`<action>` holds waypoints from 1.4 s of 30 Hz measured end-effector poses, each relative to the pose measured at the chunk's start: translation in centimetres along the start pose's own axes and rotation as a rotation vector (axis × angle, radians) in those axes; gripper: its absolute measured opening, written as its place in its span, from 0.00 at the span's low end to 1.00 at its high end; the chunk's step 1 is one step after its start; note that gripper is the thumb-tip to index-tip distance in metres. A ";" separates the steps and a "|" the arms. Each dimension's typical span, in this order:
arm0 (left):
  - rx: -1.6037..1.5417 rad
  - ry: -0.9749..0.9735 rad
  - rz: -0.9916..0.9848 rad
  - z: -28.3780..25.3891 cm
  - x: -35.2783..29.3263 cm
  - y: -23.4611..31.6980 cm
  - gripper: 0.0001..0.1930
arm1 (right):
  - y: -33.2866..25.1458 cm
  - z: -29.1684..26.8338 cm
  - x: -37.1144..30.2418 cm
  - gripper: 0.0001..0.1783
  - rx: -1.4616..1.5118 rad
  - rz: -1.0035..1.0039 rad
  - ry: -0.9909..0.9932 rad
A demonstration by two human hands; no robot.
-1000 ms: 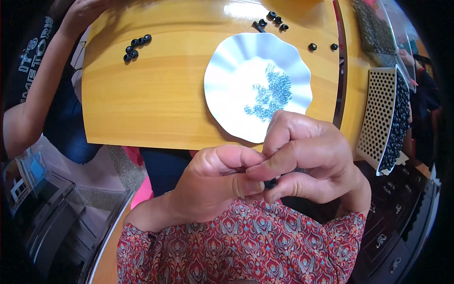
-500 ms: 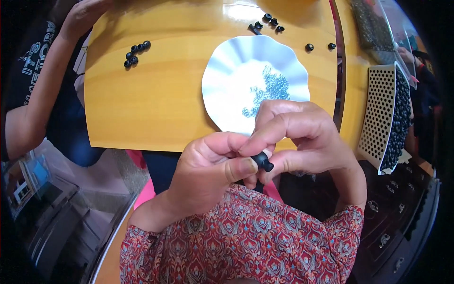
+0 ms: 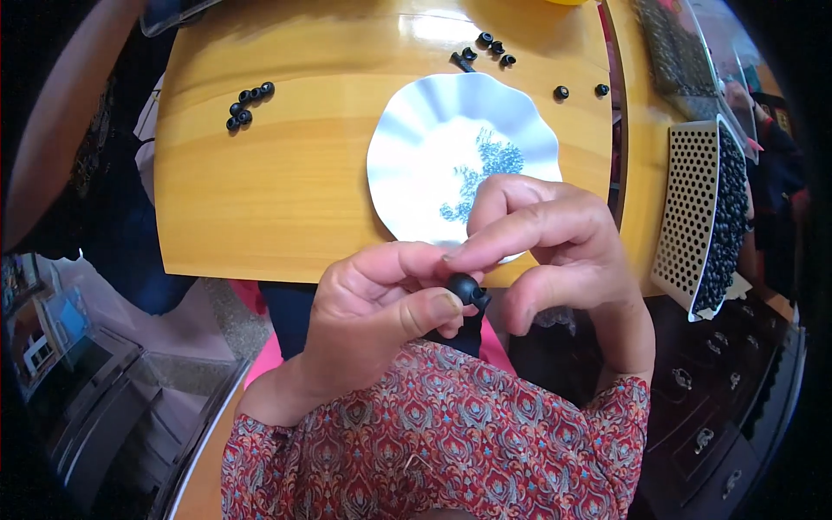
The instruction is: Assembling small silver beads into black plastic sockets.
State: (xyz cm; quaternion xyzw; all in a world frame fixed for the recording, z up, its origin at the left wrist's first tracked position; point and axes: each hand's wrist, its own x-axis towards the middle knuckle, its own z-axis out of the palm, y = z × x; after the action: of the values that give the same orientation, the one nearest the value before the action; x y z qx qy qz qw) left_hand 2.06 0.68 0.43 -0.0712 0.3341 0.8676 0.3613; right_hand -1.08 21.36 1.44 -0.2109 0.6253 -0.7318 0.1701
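A black ball-shaped cord lock [image 3: 465, 289] is pinched between the thumb and fingers of my left hand [image 3: 360, 316], its short, narrow end pointing to the lower right. My right hand [image 3: 563, 238] is beside it, index fingertip reaching to the left fingertips, thumb apart from the piece. Nothing shows between the right thumb and index finger; its other fingers are partly hidden. Just beyond both hands lies a white plate [image 3: 403, 130] with a wavy rim. On it is a patch of tiny grey-blue pieces [image 3: 498, 156], possibly small springs.
Several black round pieces [image 3: 245, 95] lie on the table [image 3: 260, 199] at left, and more black parts [image 3: 485, 40] beyond the plate. A white perforated basket [image 3: 689, 199] full of black pieces stands at right. Another person's arm [image 3: 65, 104] is at far left.
My right thumb has drawn away from the cord lock, opening a gap, while my left hand keeps hold of it. The other person's arm at the left has shifted.
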 end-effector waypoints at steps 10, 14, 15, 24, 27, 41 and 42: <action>-0.021 -0.026 -0.021 0.0 -0.2 -0.3 0.12 | -1.2 0.5 0.6 0.26 -0.535 -0.219 -0.092; -0.065 -0.039 -0.125 0.2 -0.3 -0.1 0.13 | -1.8 0.8 0.5 0.25 -0.578 -0.300 -0.066; -0.093 -0.026 -0.183 0.5 -0.4 0.2 0.13 | -2.1 0.7 0.6 0.26 -0.556 -0.278 -0.079; -0.094 -0.102 -0.135 0.4 0.0 -0.4 0.12 | -1.1 0.8 -0.1 0.24 -0.621 -0.372 -0.044; -0.098 -0.109 -0.131 0.1 -0.2 -0.6 0.11 | -1.3 0.8 -0.1 0.24 -0.649 -0.414 -0.041; -0.196 -0.025 -0.185 0.9 0.1 0.4 0.13 | -0.6 0.6 -0.3 0.20 -0.514 -0.238 0.056; -0.214 0.006 -0.177 1.1 0.0 0.4 0.13 | -0.5 0.7 -0.3 0.18 -0.508 -0.274 0.070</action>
State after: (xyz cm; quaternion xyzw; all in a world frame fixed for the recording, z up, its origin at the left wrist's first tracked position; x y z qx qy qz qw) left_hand 1.92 1.12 1.47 -0.1414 0.2331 0.8627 0.4258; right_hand -0.48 21.04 1.95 -0.3038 0.7598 -0.5747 -0.0105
